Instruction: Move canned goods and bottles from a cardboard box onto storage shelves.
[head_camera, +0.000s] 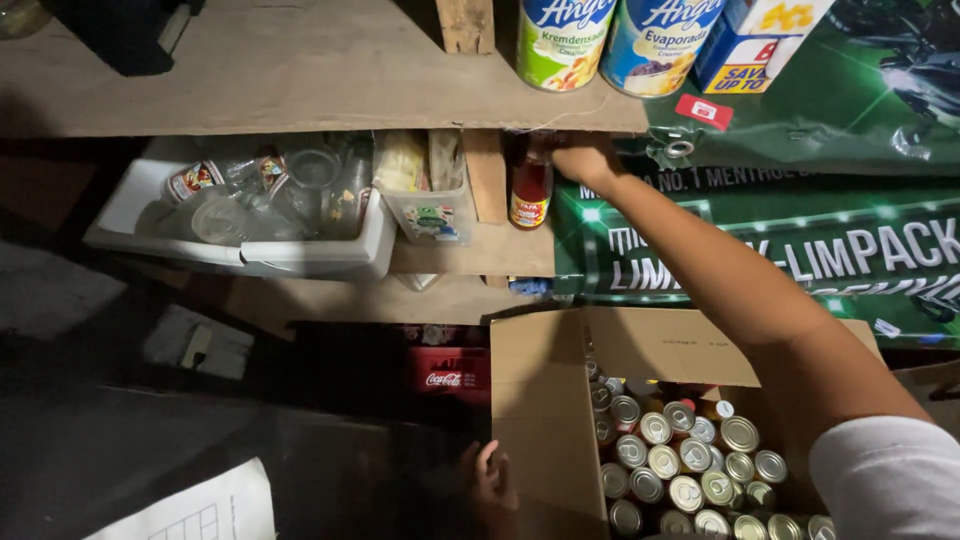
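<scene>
**Right hand at a sauce bottle on the lower shelf, left hand on the box of tins**

The cardboard box (545, 400) stands open at the bottom of the view, packed with small upright tins (680, 460) seen from above. All places below are given from this box.

Above the box and slightly left of its back flap, a small red sauce bottle (530, 192) stands upright on the lower wooden shelf (490, 252). The right hand (583, 160) reaches up from the box's right side, arm stretched over the open flap, and rests at the bottle's top. Its fingers curl around the neck, though the shadow under the upper shelf (300, 70) hides how firmly they close.

The left hand (490, 480) lies against the box's outer left wall near the bottom corner, fingers spread flat on the cardboard and gripping nothing.

Up and to the left of the box, a white tray (250, 255) holds clear glass jars. Far above the box, two large milk cans (610, 40) sit on the upper shelf.
</scene>
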